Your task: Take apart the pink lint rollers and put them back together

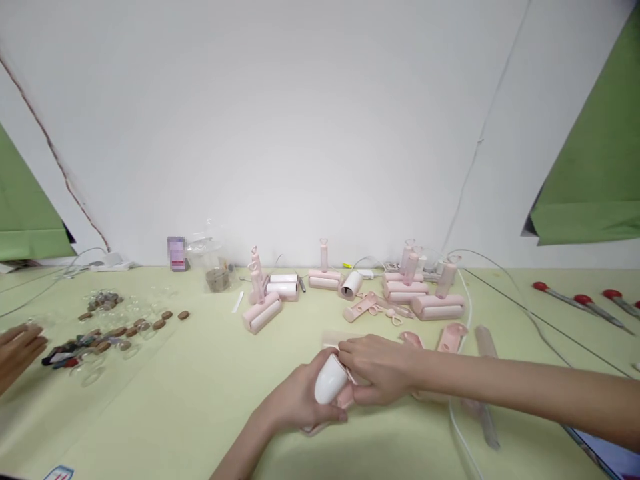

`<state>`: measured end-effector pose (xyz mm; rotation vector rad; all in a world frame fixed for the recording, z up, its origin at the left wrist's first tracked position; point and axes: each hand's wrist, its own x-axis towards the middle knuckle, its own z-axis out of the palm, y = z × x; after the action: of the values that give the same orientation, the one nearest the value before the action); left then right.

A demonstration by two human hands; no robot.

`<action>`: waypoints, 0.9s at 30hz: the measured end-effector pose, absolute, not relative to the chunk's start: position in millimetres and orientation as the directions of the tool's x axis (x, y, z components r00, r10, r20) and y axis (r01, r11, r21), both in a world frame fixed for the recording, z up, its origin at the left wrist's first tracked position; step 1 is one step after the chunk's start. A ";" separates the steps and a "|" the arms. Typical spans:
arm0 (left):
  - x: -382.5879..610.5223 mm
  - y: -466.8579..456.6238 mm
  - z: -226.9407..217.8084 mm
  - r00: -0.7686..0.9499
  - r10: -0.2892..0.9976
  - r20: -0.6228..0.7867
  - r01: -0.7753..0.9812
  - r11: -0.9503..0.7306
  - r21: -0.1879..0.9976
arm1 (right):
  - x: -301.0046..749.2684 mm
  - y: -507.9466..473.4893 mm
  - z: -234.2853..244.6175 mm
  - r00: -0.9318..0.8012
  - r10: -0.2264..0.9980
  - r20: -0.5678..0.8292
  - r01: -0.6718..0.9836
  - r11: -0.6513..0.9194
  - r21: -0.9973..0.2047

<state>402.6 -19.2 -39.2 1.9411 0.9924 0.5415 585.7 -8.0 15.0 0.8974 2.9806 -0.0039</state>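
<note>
My left hand [300, 395] is closed round a white, smooth, rounded plastic housing [331, 380], which is tilted. A pink part [346, 396] shows at its side, partly covered by my fingers. My right hand [376, 368] meets it from the right, its fingers bent over the housing's upper edge and the pink part. Those fingertips are partly hidden. Behind my hands lie pink curved panels [361, 307] and a small pink heart-shaped loop piece [395, 318]. More pink shell pieces [452, 337] are just beyond my right forearm.
Pink-and-white roller-like tools with upright handles [324, 280] stand along the back, near loose white housings [351, 284]. Red-handled tools [583, 300] lie at right; a cable [463, 437] crosses the table. Another person's hand [21, 353] is at left beside brown discs [159, 325].
</note>
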 end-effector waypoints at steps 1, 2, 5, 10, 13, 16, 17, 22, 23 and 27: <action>401.3 -19.8 -36.9 0.595 0.804 -0.011 0.435 -0.311 0.845 | 585.3 -8.7 13.9 -0.839 0.544 -0.027 0.544 0.839 -0.006; 400.1 -20.2 -35.1 0.597 0.802 -0.013 0.438 -0.313 0.843 | 585.3 -9.4 12.9 -0.844 0.536 -0.024 0.537 0.844 -0.012; 398.5 -20.7 -32.9 0.602 0.798 -0.027 0.457 -0.317 0.831 | 585.8 -11.4 11.5 -0.857 0.516 -0.011 0.516 0.856 -0.031; 399.8 -21.7 -34.0 0.631 0.775 -0.039 0.468 -0.340 0.816 | 586.7 -15.9 15.7 -0.846 0.532 -0.009 0.531 0.842 -0.095; 401.2 -23.2 -34.2 0.635 0.772 -0.023 0.464 -0.358 0.810 | 587.3 -16.0 18.6 -0.846 0.533 -0.021 0.532 0.838 -0.127; 402.9 -25.1 -34.5 0.623 0.782 -0.020 0.483 -0.365 0.796 | 589.1 -13.4 19.4 -0.855 0.518 -0.029 0.517 0.846 -0.131; 403.4 -25.8 -34.7 0.619 0.785 -0.022 0.494 -0.367 0.788 | 590.0 -12.4 19.2 -0.858 0.513 -0.029 0.512 0.849 -0.134; 405.6 -28.5 -37.8 0.613 0.790 -0.006 0.505 -0.386 0.772 | 594.5 -11.9 16.7 -0.858 0.514 -0.012 0.502 0.833 -0.230; 405.8 -28.7 -38.5 0.618 0.786 0.003 0.492 -0.391 0.778 | 595.0 -13.0 16.1 -0.856 0.517 -0.004 0.501 0.827 -0.255; 406.9 -29.3 -38.9 0.629 0.777 0.008 0.467 -0.386 0.796 | 596.2 -18.7 11.7 -0.855 0.516 0.055 0.475 0.821 -0.315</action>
<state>406.9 -29.3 -38.9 2.0485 0.9727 0.4918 596.2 -18.7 11.7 0.8557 3.1294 -0.4827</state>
